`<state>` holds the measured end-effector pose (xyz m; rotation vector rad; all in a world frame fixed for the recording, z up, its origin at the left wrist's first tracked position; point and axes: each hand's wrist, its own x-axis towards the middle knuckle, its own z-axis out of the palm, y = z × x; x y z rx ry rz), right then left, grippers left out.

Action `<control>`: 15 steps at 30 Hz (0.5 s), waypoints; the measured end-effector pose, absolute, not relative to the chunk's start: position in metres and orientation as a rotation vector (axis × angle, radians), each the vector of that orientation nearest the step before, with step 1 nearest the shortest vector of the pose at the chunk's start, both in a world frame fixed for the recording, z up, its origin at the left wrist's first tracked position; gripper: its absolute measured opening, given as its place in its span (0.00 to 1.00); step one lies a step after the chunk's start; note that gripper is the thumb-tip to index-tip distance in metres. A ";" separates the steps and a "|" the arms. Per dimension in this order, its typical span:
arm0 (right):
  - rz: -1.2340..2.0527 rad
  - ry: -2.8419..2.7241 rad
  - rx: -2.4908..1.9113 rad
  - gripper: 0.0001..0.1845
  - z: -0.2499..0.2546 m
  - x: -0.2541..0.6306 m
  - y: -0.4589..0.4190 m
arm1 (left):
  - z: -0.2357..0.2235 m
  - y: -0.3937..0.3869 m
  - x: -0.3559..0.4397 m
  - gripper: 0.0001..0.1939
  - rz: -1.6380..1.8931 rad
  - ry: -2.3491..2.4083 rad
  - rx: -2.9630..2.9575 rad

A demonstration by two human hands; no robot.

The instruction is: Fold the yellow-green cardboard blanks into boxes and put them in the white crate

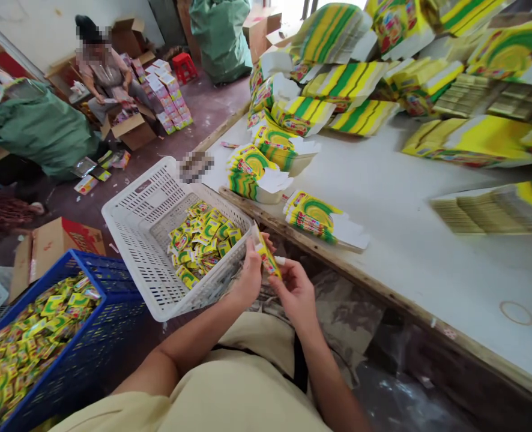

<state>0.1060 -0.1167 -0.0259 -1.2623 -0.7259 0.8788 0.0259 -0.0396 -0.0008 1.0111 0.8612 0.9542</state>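
Observation:
Between my two hands, above the table's wooden edge, is a small yellow and green carton (pixel 267 257). My left hand (pixel 250 270) grips it from the left side, fingers wrapped behind it. With thumb and fingers, my right hand (pixel 295 288) pinches its lower right part; something white shows at one fingertip. Just left of my hands, a white plastic basket (pixel 135 240) holds many small yellow-green packets (pixel 205 240). A small stack of flat yellow cartons (pixel 311 216) lies on the table right beyond my hands.
More carton stacks (pixel 347 84) cover the far part of the white table (pixel 401 240). A blue crate (pixel 113 288) full of packets stands at lower left. Behind are green sacks (pixel 45 126), a red stool (pixel 185 67) and a seated person (pixel 106 72) at an open cardboard box (pixel 131 127).

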 end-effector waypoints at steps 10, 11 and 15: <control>0.625 -0.803 -1.379 0.04 -0.030 0.123 -0.123 | 0.034 -0.004 -0.008 0.21 0.945 0.785 1.372; 0.535 -0.891 -1.429 0.03 -0.030 0.126 -0.123 | 0.044 0.001 -0.016 0.25 0.948 0.738 1.457; 0.243 -1.393 -1.523 0.06 -0.026 0.129 -0.124 | 0.067 0.007 -0.033 0.45 0.612 0.602 2.006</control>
